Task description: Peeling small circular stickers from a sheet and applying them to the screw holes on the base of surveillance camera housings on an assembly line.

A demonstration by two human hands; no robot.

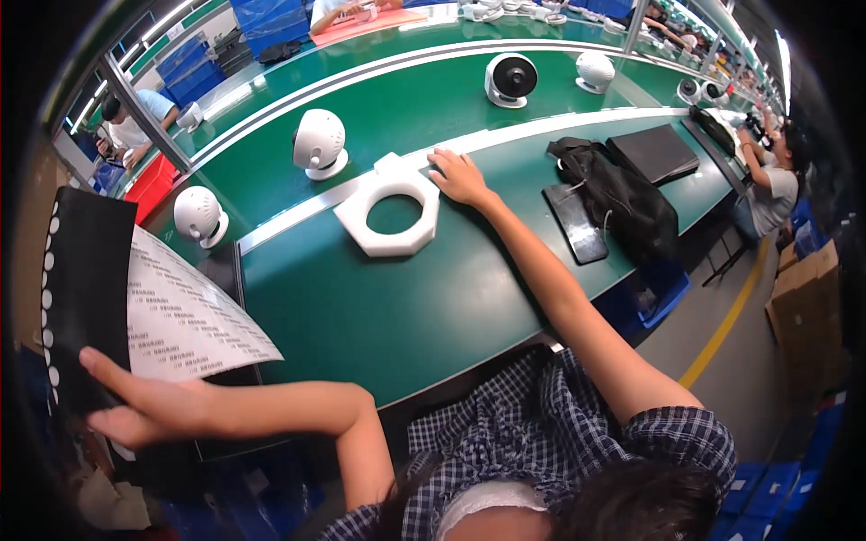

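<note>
At the left edge my left hand [149,401] is closed on a black sheet [90,279], its thumb across the front and the other fingers partly hidden. White round spots line the sheet's outer edge. A white sheet with rows of small print [185,316] fans out beside it; whether the hand grips this too, I cannot tell. My right hand [460,178] lies with fingers extended at the far rim of the green table [361,316], holding nothing. Just left of it, near or against its fingertips, sits a thick white ring with a many-sided outline [419,236].
White round-headed devices on stands [320,144] are spaced along the green conveyor [406,117] beyond a metal rail. A dark phone [575,224], a black bag [627,194] and a black box [654,153] lie at right. Co-workers sit at far left and right.
</note>
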